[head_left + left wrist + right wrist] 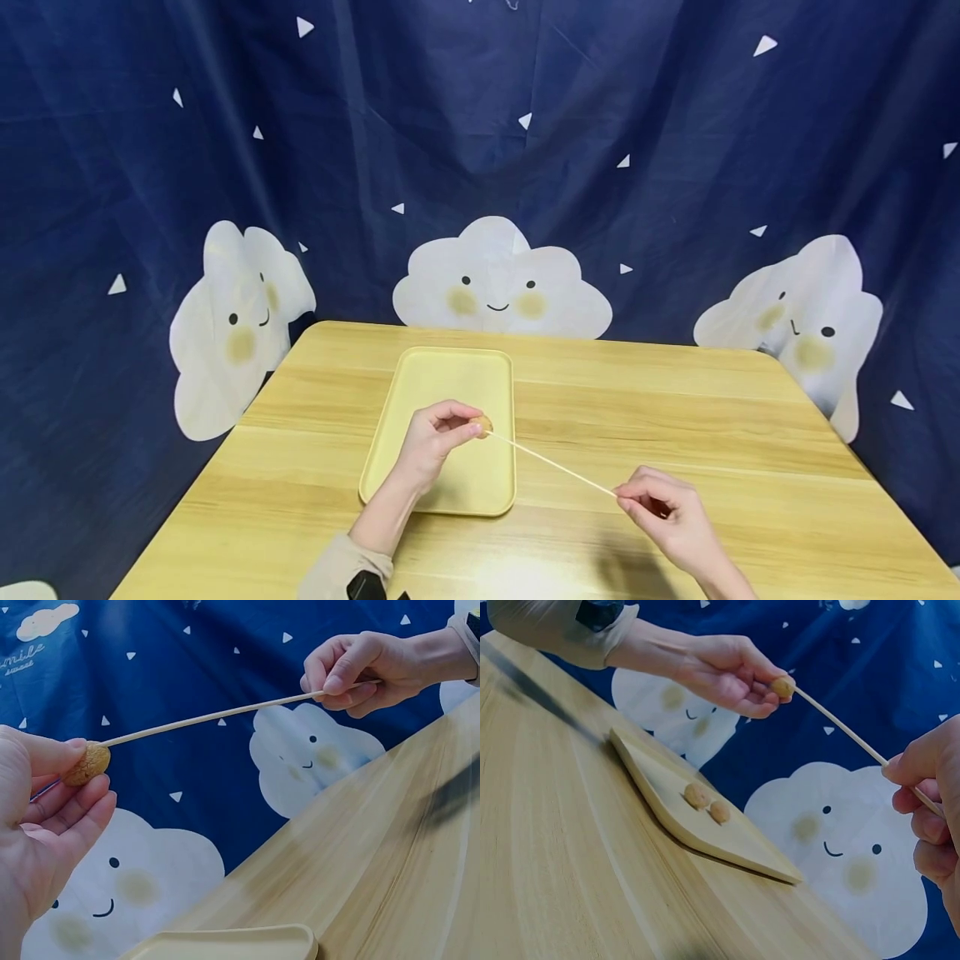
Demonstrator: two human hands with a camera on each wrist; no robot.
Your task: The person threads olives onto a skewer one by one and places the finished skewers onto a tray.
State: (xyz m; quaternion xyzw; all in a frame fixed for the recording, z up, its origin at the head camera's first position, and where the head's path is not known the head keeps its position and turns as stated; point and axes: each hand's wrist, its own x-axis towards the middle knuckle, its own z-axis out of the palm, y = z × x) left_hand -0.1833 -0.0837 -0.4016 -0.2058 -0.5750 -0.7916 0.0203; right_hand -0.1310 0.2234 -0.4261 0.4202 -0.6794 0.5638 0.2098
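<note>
My left hand [431,442] pinches a small golden-brown ball with a wrinkled skin [88,766], like a fried meatball, between thumb and fingers. A thin bamboo skewer [558,466] runs from this ball to my right hand [672,510], which grips its other end between thumb and curled fingers. One tip meets the ball; how deep it goes in is hidden. Both hands are raised, the left over the pale yellow tray [457,350], the right over the table to its right. Two similar balls [697,796] lie on the tray in the right wrist view.
The wooden table [660,400] has rounded far corners and carries the low-rimmed tray left of its middle. Behind and beside it hangs a dark blue curtain [450,100] with smiling clouds and small white triangles.
</note>
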